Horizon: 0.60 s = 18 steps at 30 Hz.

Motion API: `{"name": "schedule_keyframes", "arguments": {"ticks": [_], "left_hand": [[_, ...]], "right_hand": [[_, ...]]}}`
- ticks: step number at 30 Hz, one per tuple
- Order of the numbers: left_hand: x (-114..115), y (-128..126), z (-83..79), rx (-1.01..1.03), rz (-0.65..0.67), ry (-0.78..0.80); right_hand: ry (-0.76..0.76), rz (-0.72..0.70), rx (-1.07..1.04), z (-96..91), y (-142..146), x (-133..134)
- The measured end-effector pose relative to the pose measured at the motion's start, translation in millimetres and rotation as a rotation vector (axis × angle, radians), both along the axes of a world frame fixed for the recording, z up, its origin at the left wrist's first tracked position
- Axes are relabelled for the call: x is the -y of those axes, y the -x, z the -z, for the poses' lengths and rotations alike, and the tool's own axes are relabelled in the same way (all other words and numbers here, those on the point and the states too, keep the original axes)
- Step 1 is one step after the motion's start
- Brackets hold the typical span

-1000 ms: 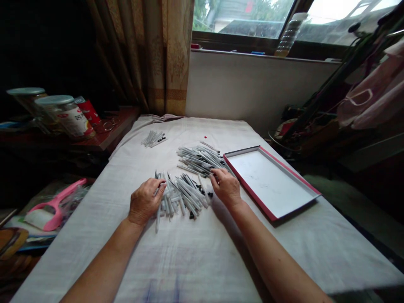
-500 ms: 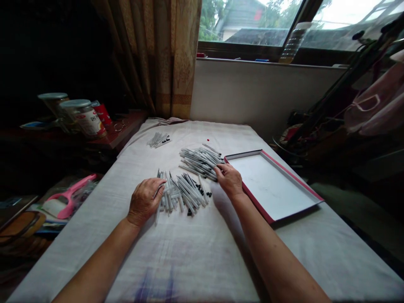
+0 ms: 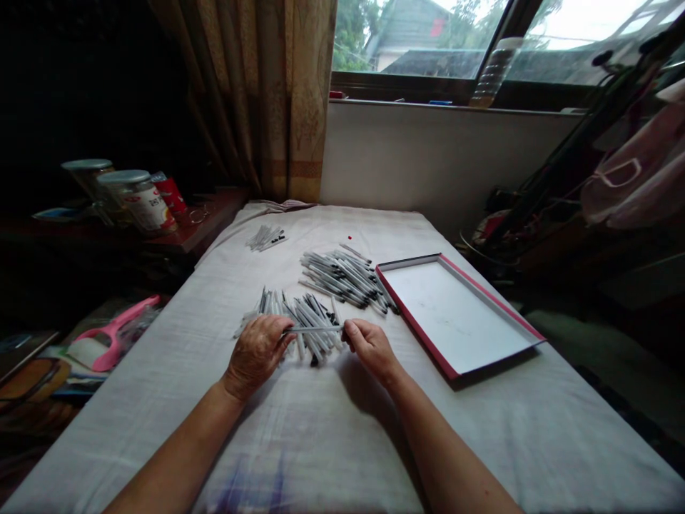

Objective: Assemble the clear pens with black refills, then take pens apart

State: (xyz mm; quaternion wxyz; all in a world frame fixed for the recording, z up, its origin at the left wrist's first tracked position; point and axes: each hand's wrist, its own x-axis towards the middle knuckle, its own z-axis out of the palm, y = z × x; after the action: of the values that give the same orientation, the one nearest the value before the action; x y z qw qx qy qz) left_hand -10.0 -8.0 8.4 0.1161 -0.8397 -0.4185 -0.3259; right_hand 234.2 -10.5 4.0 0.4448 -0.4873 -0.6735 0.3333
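Between my two hands a thin pale pen is held level, above the table. My left hand is closed on its left end. The thumb and fingers of my right hand pinch its right end; the tip there is covered by the fingers. Just behind and below the pen lies a loose pile of pale pen barrels with dark thin parts and small black caps, partly hidden by my left hand. Farther back is a heap of pens with black ends, mostly lying slantwise.
To the right lies a shallow box lid with a red rim and white inside. A small group of pens and a tiny red piece lie toward the back. Jars stand on a side table at left.
My right hand has moved from beside the far heap toward the left and nearer to me. The pen now spans both hands; my left hand has shifted slightly right and nearer.
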Motion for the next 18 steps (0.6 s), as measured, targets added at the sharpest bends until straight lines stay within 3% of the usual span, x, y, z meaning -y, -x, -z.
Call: {"name": "schedule_keyframes", "arguments": {"ticks": [10,18], "left_hand": [[1.3,4.4,-1.9,0.023,0.067,0.090],[2.2,3.4,-4.7,0.027,0.064,0.034]], "right_hand": [[-0.170,-0.079,-0.040,2.1,-7.0,-0.5],[0.172,0.024,-0.221,7.2,-2.3,-0.6]]}}
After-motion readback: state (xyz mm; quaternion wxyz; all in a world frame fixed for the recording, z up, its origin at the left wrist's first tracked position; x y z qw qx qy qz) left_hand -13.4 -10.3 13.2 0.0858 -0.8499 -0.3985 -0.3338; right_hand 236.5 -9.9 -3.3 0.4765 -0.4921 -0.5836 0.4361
